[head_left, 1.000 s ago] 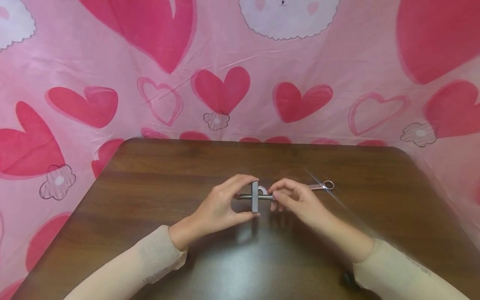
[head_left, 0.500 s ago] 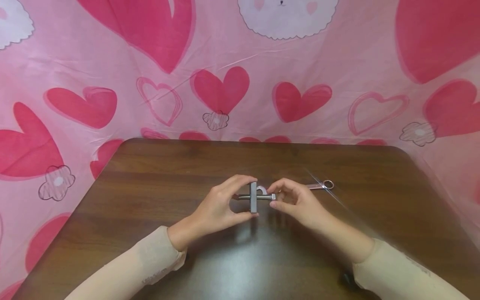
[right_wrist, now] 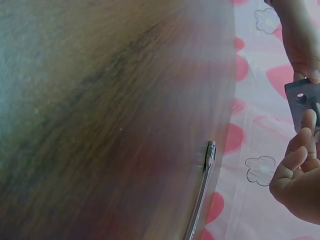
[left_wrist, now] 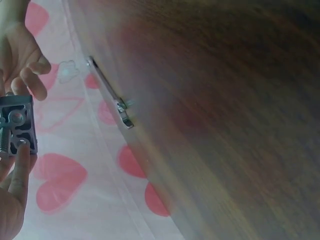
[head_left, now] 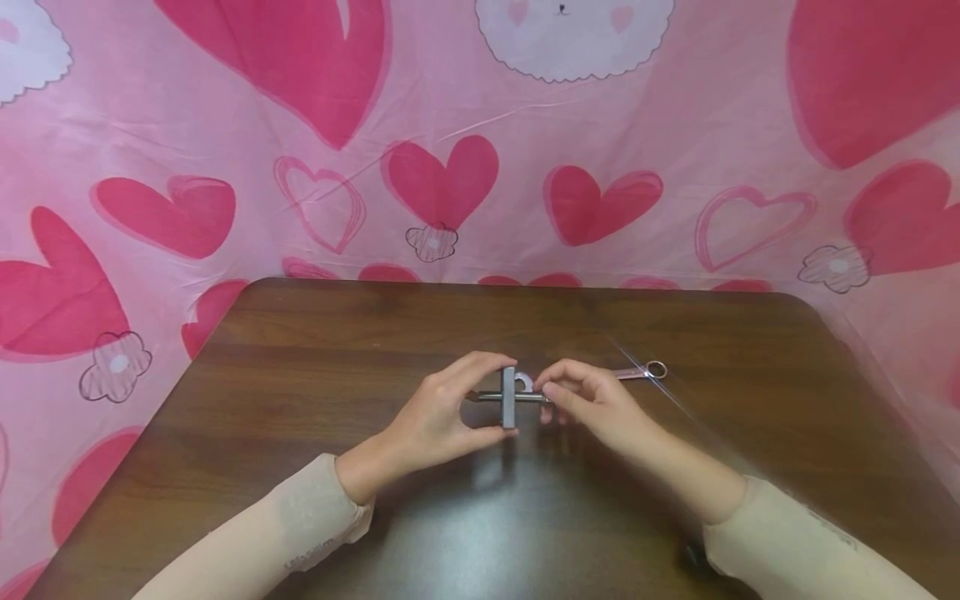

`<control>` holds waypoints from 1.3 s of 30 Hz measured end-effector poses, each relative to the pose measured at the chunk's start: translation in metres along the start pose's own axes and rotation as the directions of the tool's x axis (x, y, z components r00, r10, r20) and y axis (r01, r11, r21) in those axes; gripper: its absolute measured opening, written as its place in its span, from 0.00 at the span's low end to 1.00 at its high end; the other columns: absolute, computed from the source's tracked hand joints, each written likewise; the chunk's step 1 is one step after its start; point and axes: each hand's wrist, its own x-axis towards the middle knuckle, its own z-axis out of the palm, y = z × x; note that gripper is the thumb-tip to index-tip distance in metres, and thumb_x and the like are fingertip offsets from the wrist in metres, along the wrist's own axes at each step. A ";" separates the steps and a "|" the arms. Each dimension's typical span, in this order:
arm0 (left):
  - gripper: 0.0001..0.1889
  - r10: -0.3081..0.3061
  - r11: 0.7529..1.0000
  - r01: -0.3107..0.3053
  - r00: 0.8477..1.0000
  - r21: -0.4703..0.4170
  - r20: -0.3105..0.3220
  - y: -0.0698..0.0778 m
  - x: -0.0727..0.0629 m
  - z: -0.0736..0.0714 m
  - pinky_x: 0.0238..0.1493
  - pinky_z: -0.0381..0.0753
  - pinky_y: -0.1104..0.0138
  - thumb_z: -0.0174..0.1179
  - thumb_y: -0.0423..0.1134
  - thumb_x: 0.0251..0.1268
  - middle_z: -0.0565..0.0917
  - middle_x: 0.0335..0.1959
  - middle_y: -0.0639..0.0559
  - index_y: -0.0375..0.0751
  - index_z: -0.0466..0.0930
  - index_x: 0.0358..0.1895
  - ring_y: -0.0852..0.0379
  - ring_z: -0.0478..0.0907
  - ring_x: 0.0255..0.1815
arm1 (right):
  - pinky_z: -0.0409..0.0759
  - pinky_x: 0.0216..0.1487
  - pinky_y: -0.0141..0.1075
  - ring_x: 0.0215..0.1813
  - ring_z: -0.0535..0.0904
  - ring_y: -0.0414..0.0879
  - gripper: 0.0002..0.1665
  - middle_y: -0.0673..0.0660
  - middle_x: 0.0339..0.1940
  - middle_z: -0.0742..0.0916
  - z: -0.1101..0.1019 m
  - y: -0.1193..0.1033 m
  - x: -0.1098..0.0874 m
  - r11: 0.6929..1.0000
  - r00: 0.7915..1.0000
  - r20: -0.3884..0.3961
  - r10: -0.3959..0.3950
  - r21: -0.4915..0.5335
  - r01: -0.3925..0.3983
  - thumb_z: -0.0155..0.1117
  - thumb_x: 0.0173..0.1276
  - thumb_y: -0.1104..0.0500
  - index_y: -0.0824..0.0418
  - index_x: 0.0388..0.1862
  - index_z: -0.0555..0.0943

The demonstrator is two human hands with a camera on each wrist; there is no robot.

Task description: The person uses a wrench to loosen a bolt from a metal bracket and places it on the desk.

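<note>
My left hand (head_left: 438, 404) grips a grey metal block (head_left: 508, 398) by its two opposite edges, fingertips at the far edge and thumb at the near one. A long bolt (head_left: 491, 396) runs crosswise through the block, its shank sticking out on both sides. Thumb and fingers of my right hand (head_left: 600, 404) pinch the bolt's head end and cover the head. In the left wrist view the block (left_wrist: 17, 112) shows a recessed face with holes, and the threaded bolt (left_wrist: 4, 140) stands at the frame's edge. A flat face of the block (right_wrist: 295, 100) appears in the right wrist view.
A combination wrench (head_left: 633, 374) lies on the brown table (head_left: 360, 325) behind the hands, partly hidden by the right hand. Beside the right sleeve sits a small dark object (head_left: 696, 554). A pink cloth with hearts (head_left: 450, 100) hangs behind the table.
Half a second ago the right thumb and fingers stood apart with the bolt's hexagonal head in sight; now they pinch the head again. The left hand and block have hardly moved.
</note>
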 end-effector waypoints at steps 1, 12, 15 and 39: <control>0.37 -0.001 1.000 0.001 1.000 -0.001 0.002 0.000 0.000 0.000 0.45 0.84 0.74 0.79 0.42 0.47 0.81 0.55 0.52 0.42 0.73 0.63 0.55 0.82 0.50 | 0.82 0.34 0.36 0.31 0.82 0.41 0.12 0.56 0.28 0.86 0.000 0.000 0.000 1.000 1.000 -0.005 0.001 -0.002 -0.001 0.55 0.76 0.61 0.69 0.50 0.78; 0.37 -0.018 1.000 0.018 1.000 0.020 0.014 -0.001 -0.001 0.000 0.45 0.84 0.75 0.79 0.42 0.47 0.81 0.55 0.53 0.43 0.73 0.63 0.60 0.81 0.50 | 0.79 0.33 0.31 0.30 0.77 0.41 0.15 0.54 0.35 0.82 0.002 0.002 -0.001 0.994 0.996 -0.034 -0.079 -0.074 0.076 0.69 0.62 0.69 0.65 0.49 0.80; 0.37 -0.016 1.000 0.016 1.000 0.017 0.013 -0.001 -0.001 0.000 0.45 0.84 0.75 0.79 0.42 0.47 0.81 0.55 0.53 0.43 0.73 0.63 0.60 0.81 0.51 | 0.79 0.33 0.31 0.31 0.78 0.42 0.15 0.53 0.35 0.82 0.002 0.002 -0.001 0.995 0.997 -0.033 -0.069 -0.076 0.066 0.69 0.63 0.68 0.65 0.49 0.80; 0.38 -0.052 0.999 0.052 0.999 -0.001 -0.001 -0.003 -0.003 -0.003 0.43 0.85 0.72 0.79 0.41 0.46 0.81 0.56 0.52 0.43 0.73 0.63 0.58 0.82 0.50 | 0.77 0.31 0.31 0.32 0.78 0.43 0.17 0.57 0.39 0.83 0.000 0.002 0.000 0.990 0.994 -0.062 -0.085 -0.122 0.077 0.70 0.62 0.69 0.62 0.50 0.80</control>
